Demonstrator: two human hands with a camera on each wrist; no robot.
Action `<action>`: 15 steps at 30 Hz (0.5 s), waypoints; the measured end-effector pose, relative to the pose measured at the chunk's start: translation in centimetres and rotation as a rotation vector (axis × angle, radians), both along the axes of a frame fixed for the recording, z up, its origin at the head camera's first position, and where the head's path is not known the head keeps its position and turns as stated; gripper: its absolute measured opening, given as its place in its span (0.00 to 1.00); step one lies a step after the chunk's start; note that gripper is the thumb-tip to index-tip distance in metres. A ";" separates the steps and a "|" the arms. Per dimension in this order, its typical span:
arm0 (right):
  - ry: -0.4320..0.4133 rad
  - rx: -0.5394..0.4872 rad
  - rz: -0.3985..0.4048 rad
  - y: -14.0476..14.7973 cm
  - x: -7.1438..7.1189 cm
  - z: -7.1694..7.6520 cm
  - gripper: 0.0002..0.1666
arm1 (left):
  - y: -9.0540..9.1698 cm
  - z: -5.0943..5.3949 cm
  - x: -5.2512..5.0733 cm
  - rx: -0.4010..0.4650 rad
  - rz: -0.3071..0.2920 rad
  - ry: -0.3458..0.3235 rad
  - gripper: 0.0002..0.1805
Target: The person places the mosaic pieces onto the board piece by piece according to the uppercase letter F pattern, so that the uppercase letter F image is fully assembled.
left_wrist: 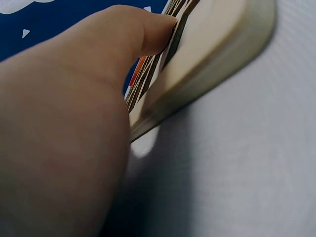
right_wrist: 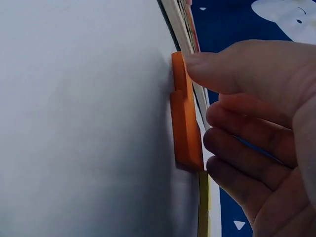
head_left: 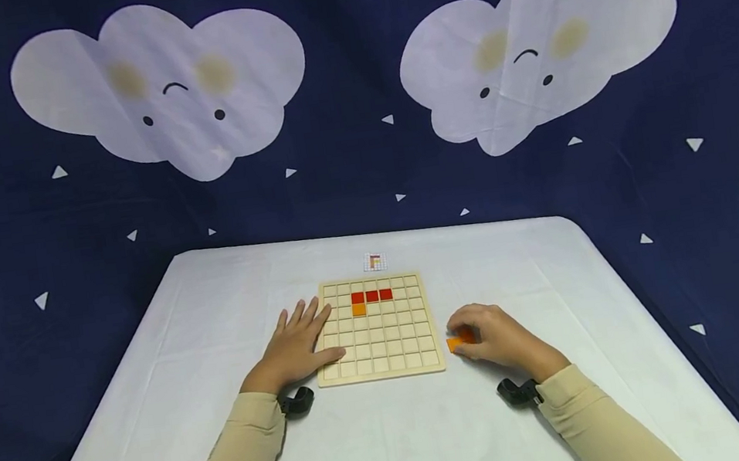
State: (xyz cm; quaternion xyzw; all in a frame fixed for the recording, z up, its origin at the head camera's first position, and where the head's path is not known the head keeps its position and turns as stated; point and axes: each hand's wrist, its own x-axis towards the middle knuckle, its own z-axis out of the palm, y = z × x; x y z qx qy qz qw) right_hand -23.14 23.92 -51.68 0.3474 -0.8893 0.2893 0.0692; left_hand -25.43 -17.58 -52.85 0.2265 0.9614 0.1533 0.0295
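A pale wooden grid board (head_left: 392,348) lies on the white table. Three red tiles (head_left: 372,296) form a row near its far side, and one orange tile (head_left: 359,310) sits below the leftmost red one. Fingers spread, my left hand (head_left: 294,349) rests on the board's left edge; its thumb (left_wrist: 153,32) lies over the near-left part. Just right of the board, my right hand (head_left: 495,334) curls over loose orange tiles (right_wrist: 186,131), the thumb against the end of one. The index fingertip is hidden behind the thumb.
A small printed pattern card (head_left: 375,262) lies beyond the board's far edge. Yellow tiles (right_wrist: 204,190) lie beside the orange ones, under the right hand. White tablecloth (head_left: 384,447) surrounds the board, and a dark blue cloud-print cloth (head_left: 363,184) hangs behind.
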 end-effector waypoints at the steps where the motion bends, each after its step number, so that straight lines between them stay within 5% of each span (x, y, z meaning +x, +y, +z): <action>1: 0.006 0.005 0.004 0.0 0.1 0.0 0.21 | 0.0 0.0 0.0 0.001 0.001 0.001 0.55; 15: 0.007 0.077 0.054 0.0 0.5 0.0 0.12 | 0.1 0.1 0.2 0.006 0.006 0.009 0.54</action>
